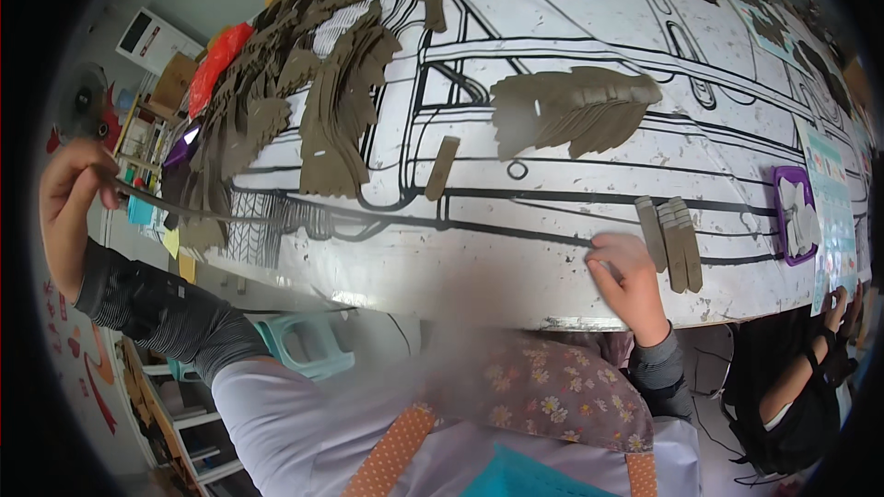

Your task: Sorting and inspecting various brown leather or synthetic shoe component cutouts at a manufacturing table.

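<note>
Light is bright and even, lower centre blurred, edges bowing black.

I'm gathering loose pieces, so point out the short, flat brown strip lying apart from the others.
The short, flat brown strip left of the fanned brown stack; the other brown strips lie grouped beside the bare right hand.

Long strip: dark grey-brown. Short strips: brown, paler tips. Jagged stack: olive-brown. Worktop: white, black line pattern. Apron: mauve-brown floral; straps orange, pale dots. Tray: purple.
</note>
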A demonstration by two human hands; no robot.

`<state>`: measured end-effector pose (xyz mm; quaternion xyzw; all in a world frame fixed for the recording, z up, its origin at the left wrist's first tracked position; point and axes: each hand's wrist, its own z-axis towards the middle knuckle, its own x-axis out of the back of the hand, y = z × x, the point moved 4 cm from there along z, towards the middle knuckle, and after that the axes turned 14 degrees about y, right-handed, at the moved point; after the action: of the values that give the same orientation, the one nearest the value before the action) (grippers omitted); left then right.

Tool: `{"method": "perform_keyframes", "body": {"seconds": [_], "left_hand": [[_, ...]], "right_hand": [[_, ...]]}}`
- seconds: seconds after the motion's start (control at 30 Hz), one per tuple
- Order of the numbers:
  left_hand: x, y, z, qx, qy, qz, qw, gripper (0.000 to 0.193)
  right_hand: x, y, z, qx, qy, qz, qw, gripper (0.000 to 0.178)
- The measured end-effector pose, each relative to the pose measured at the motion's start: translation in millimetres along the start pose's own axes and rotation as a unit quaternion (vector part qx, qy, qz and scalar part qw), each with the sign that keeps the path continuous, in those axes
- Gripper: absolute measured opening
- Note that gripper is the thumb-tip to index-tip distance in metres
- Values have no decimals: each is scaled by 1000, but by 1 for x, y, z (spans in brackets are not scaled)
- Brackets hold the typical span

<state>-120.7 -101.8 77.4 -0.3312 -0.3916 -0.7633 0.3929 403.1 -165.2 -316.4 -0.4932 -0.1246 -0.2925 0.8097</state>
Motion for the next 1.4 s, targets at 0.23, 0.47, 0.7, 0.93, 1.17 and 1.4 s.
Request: {"method": "perform_keyframes", "body": {"seconds": [0.23, 0.47, 0.7, 0.93, 1.17, 1.4], "left_hand": [[-152, -57, 53, 105, -136, -29, 985, 21], [-328, -200, 87, 78, -67, 62, 993, 19], [-392, -86, 52, -34, 48, 27, 998, 28], [-446, -7, -24, 51, -179, 10, 982, 43], [-472, -16, -29, 60, -179, -115, 975, 36], [-473, 35, -49, 115, -221, -251, 935, 12]], "right_hand": [[1, 5, -6, -15, 15, -19, 1000, 5], [1, 2, -5, 2, 15, -17, 1000, 5], [-2, 8, -5, -7, 10, -17, 1000, 6], [0, 9, -8, -49, -14, -4, 999, 8], [6, 9, -7, -28, 9, 6, 1000, 7], [4, 15, -6, 14, 17, 27, 999, 8]]}}
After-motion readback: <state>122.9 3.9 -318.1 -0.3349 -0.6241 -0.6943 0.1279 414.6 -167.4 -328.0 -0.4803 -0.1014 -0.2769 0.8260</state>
